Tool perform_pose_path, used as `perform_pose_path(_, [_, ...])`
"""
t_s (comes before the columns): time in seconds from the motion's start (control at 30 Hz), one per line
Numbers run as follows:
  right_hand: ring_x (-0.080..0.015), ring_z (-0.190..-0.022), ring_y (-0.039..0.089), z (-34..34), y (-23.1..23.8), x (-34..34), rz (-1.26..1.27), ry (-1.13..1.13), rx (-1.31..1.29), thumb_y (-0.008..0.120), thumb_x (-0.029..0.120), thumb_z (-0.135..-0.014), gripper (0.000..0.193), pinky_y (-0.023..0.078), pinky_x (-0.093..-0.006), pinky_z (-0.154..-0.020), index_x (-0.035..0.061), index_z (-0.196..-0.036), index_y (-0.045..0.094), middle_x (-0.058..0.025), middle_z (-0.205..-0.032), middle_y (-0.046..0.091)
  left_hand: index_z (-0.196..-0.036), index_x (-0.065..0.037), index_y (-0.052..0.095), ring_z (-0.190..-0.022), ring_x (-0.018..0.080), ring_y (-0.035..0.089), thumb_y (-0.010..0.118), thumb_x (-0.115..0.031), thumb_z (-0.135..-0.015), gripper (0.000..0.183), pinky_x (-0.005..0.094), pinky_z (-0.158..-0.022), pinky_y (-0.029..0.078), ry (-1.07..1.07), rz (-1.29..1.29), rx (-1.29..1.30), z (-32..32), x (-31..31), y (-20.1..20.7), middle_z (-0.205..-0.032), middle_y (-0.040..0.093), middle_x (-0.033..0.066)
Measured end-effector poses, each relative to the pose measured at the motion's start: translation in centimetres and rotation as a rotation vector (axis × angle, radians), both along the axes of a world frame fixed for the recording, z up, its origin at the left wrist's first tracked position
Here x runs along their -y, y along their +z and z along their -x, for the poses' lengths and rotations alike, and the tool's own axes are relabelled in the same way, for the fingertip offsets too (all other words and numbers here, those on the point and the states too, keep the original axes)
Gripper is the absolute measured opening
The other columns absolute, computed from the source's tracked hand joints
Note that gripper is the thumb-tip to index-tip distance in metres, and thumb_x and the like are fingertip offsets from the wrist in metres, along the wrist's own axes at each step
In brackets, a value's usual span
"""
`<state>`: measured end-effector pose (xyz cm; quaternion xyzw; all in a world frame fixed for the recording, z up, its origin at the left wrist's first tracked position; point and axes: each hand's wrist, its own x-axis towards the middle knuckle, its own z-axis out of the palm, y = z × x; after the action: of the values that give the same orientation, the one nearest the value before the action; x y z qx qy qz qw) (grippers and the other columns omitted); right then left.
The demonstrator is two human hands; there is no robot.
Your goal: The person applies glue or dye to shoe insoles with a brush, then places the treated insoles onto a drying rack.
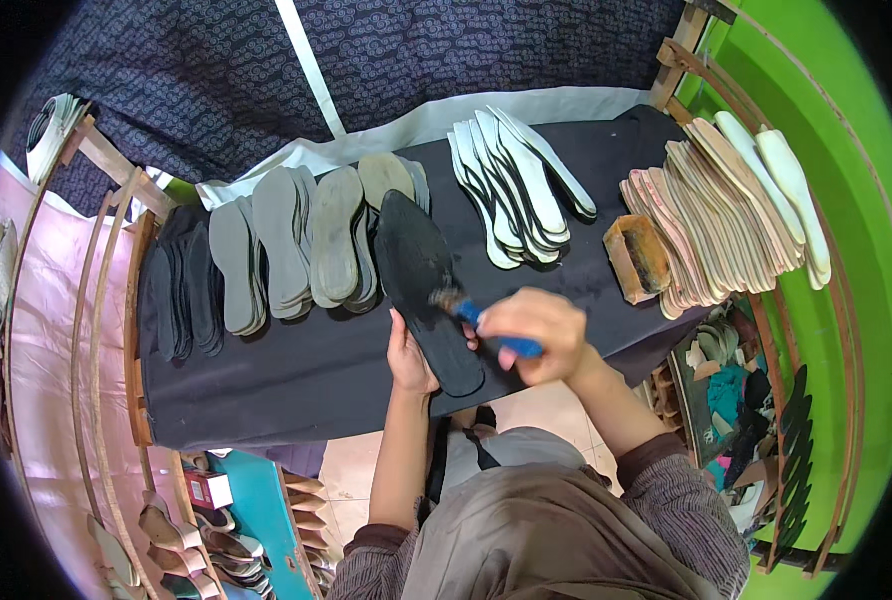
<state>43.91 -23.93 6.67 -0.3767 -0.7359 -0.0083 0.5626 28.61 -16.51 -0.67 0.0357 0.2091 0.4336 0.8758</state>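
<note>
A black shoe insole (421, 270) lies tilted across my left hand (412, 358), which grips it from beneath near its narrow lower part; thumb and fingertips show at its two edges. My right hand (536, 335) is closed around the blue handle of a brush (469, 312). The bristles touch the insole's upper face near its middle, where a greyish smear shows. Behind the insole, grey insoles (284, 240) stand in several piles, and dark ones (174, 295) lie farther left. White-topped insoles (511, 190) fan out beyond my right hand.
A black cloth covers the table (256, 390). At its right end stand a stained open box (636, 258) and a long row of beige insoles (716, 225). Wooden racks flank both sides; shoes (231, 545) fill the lower left shelves. A dark patterned curtain (186, 90) hangs behind.
</note>
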Motion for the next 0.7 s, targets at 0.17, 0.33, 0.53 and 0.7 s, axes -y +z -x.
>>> perform_pose_path(0.17, [-0.0269, -0.068, 0.064, 0.2, 0.4, 0.3, -0.004, -0.061, 0.029, 0.071, 0.010, -0.069, 0.020, 0.050, -0.0320, -0.059, 0.0030, -0.087, 0.066, -0.0124, -0.084, 0.066, -0.121, -0.001, 0.049, -0.080, 0.0312, 0.062, 0.017, -0.063, -0.093, 0.075, 0.0404, -0.074, 0.051, -0.207, -0.306, 0.101, 0.5, 0.0, -0.9, -0.091, 0.062, 0.0220])
perform_pose_path(0.33, [-0.0266, -0.070, 0.064, 0.1, 1.1, -0.2, 0.024, -0.176, -0.054, 0.068, -0.002, -0.057, 0.030, 0.051, -0.0317, -0.063, 0.0044, -0.087, 0.066, -0.0118, -0.084, 0.066, -0.120, -0.001, 0.049, -0.079, 0.0312, 0.062, 0.018, -0.064, -0.092, 0.075, 0.0408, -0.073, 0.050, -0.272, -0.426, 0.102, 1.1, -0.5, -2.6, -0.090, 0.062, 0.0219])
perform_pose_path(0.53, [-0.0266, -0.068, 0.065, 1.7, 0.3, 0.0, 0.051, -0.020, -0.069, 0.069, 0.005, -0.066, 0.018, 0.050, -0.0310, -0.060, 0.0005, -0.083, 0.066, -0.0125, -0.078, 0.066, -0.120, -0.003, 0.049, -0.082, 0.0308, 0.061, 0.018, -0.062, -0.093, 0.072, 0.0414, -0.073, 0.050, -0.085, -0.162, 0.053, 0.4, 0.3, -0.2, -0.091, 0.062, 0.0222])
perform_pose_path(0.7, [-0.0274, -0.069, 0.064, 0.6, 0.9, -0.6, -0.027, -0.182, -0.101, 0.065, 0.001, -0.065, 0.021, 0.052, -0.0328, -0.063, 0.0009, -0.086, 0.065, -0.0129, -0.079, 0.066, -0.119, -0.001, 0.050, -0.082, 0.0298, 0.061, 0.017, -0.062, -0.093, 0.074, 0.0396, -0.074, 0.051, -0.272, -0.462, 0.077, 1.4, -0.5, -3.0, -0.093, 0.062, 0.0208])
